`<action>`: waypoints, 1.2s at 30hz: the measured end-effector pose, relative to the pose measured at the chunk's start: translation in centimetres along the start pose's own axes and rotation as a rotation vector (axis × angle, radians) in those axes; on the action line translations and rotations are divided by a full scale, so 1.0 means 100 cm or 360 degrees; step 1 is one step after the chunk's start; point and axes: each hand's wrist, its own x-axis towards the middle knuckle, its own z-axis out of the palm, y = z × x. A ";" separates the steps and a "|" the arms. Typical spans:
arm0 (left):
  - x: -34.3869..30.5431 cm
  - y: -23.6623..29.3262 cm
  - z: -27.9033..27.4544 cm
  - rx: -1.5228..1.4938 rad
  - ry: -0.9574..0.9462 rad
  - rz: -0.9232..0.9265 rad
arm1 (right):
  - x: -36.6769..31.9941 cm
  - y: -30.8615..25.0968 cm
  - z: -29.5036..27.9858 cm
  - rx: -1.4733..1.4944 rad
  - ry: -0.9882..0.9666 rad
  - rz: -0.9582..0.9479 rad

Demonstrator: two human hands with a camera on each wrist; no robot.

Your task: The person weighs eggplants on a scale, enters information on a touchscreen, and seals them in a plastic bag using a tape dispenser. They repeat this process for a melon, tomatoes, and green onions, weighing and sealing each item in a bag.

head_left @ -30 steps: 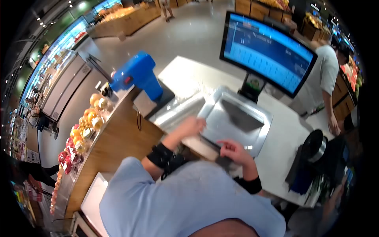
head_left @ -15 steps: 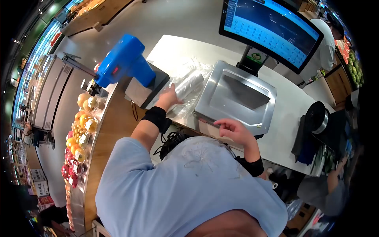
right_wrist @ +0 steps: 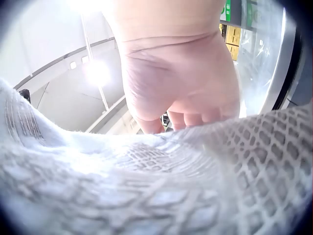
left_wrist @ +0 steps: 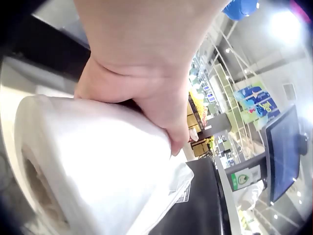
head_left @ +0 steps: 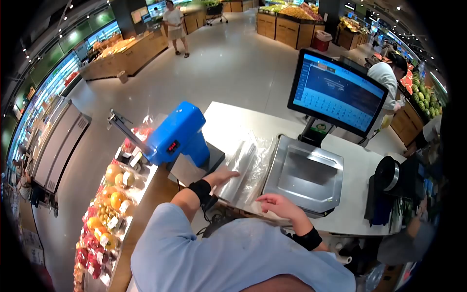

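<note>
A roll of clear plastic bags lies on the white counter, with loose film spread along its right side. My left hand rests on the near part of this roll, fingers fairly straight. The left wrist view shows the palm on the white roll, whose hollow core faces the camera. My right hand hovers at the counter's front edge, just left of the scale's near corner, fingers loosely bent. A metal weighing scale stands right of the film. In the right wrist view, shirt fabric hides the fingertips.
A blue machine with a red display stands left of the roll. Behind the scale rises a touchscreen. Packed fruit lines the left shelf. A black device sits at the counter's right end. People stand beyond the counter.
My left hand went from the scale's left edge to beside the blue machine, then onto the roll. The right hand shifted left along the counter's front edge. The head view now tilts further up.
</note>
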 end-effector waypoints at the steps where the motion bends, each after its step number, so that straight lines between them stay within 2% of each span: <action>1: 0.017 -0.004 -0.009 0.0048 -0.0494 -0.0244 | 0.006 0.001 0.004 0.0024 -0.0014 0.0015; 3: 0.023 -0.026 0.001 -0.0766 -0.0590 -0.0218 | 0.021 0.006 0.007 0.0048 0.0011 0.0033; 4: 0.019 -0.025 -0.001 -0.0757 -0.0612 -0.0216 | 0.024 0.010 0.011 0.0062 0.0064 0.0037; 6: 0.002 -0.021 -0.004 -0.1131 -0.0542 -0.0391 | 0.034 0.021 0.015 0.0137 0.0193 0.0016; 7: 0.007 -0.034 -0.003 -0.1332 -0.0656 -0.0298 | 0.036 0.024 0.016 0.0144 0.0257 0.0006; 9: 0.006 -0.044 -0.009 -0.1363 -0.0817 -0.0274 | 0.040 0.017 0.022 0.0163 0.0436 -0.0004; 11: -0.010 -0.039 -0.015 -0.1615 -0.0946 -0.0021 | 0.048 0.011 0.026 0.0109 0.0638 -0.0014; 12: -0.037 -0.019 -0.025 -0.1673 -0.0933 0.0114 | 0.054 0.013 0.026 0.0120 0.0722 -0.0049; 14: -0.034 -0.024 -0.023 -0.1820 -0.1093 0.0225 | 0.064 0.009 0.029 0.0157 0.0870 -0.0187; 17: -0.045 -0.012 -0.019 -0.1887 -0.1305 0.0298 | 0.079 -0.003 0.031 0.0373 0.0824 -0.0320; 18: -0.052 -0.004 -0.017 -0.1882 -0.1288 0.0436 | 0.080 -0.011 0.032 0.0386 0.0834 -0.0311; 19: -0.065 0.008 -0.015 -0.1875 -0.1266 0.0576 | 0.078 -0.023 0.034 0.0502 0.0714 -0.0366; 20: -0.079 0.021 -0.015 -0.1867 -0.1275 0.0575 | 0.077 -0.032 0.037 0.0618 0.0591 -0.0425; 21: -0.094 0.035 -0.013 -0.1864 -0.1274 0.0562 | 0.077 -0.034 0.040 0.0629 0.0593 -0.0422; 23: -0.120 0.062 -0.007 -0.1512 -0.0822 0.0609 | 0.076 -0.036 0.045 0.0888 0.0724 -0.0297; 24: -0.130 0.074 -0.004 -0.1521 -0.0796 0.0586 | 0.070 -0.037 0.043 0.1052 0.0691 -0.0164; 25: -0.137 0.080 0.001 -0.1518 -0.0792 0.0581 | 0.066 -0.032 0.039 0.1058 0.0686 -0.0163; 27: -0.149 0.092 0.008 -0.0810 -0.0253 0.0937 | 0.061 -0.022 0.030 0.1390 0.0405 -0.0127; 28: -0.165 0.104 0.001 -0.0280 -0.0054 0.0928 | 0.059 -0.019 0.029 0.1386 0.0395 -0.0110; 29: -0.165 0.103 -0.006 -0.0288 -0.0066 0.0935 | 0.058 -0.015 0.027 0.1381 0.0411 -0.0111; 31: -0.159 0.097 -0.027 0.0346 0.0142 0.1066 | 0.054 -0.009 0.023 0.1493 0.0324 -0.0099; 33: -0.129 0.086 -0.046 -0.0450 -0.0018 0.0934 | 0.053 0.000 0.021 0.1464 0.0407 -0.0022; 35: -0.092 0.082 -0.055 -0.1197 -0.0241 0.0642 | 0.060 0.009 0.015 0.1775 0.0048 -0.0303; 36: -0.073 0.084 -0.049 -0.1205 -0.0286 0.0476 | 0.058 0.002 0.018 0.1649 0.0072 -0.0454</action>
